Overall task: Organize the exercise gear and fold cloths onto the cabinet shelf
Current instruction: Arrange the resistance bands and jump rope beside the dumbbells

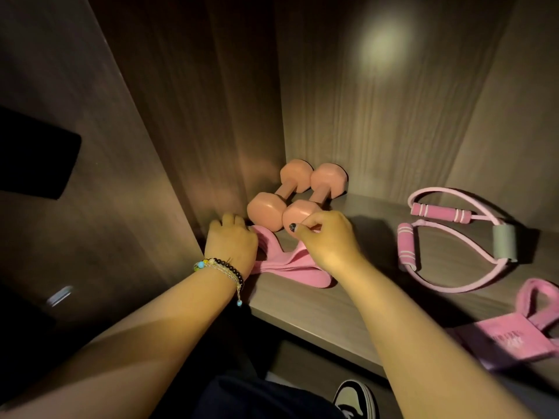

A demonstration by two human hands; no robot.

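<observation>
Shelf [348, 313], wood cabinet, dim light.
Item 1: 2 pink dumbbells [298, 196], side by side, back-left corner, touching.
Item 2: pink band [290, 267], flat fabric loop, front of dumbbells, near shelf edge.
L hand [231, 244]: on band's left end, fingers curled down over it; grip itself hidden, can't tell. Bead bracelets [220, 267] on wrist.
R hand [325, 237]: fingers bent, pinching band's right part, just at near dumbbell head.
Item 3: pink tube w/ foam handles [453, 240], right side, well apart.
Item 4: pink strap [520, 325], front-right edge.
</observation>
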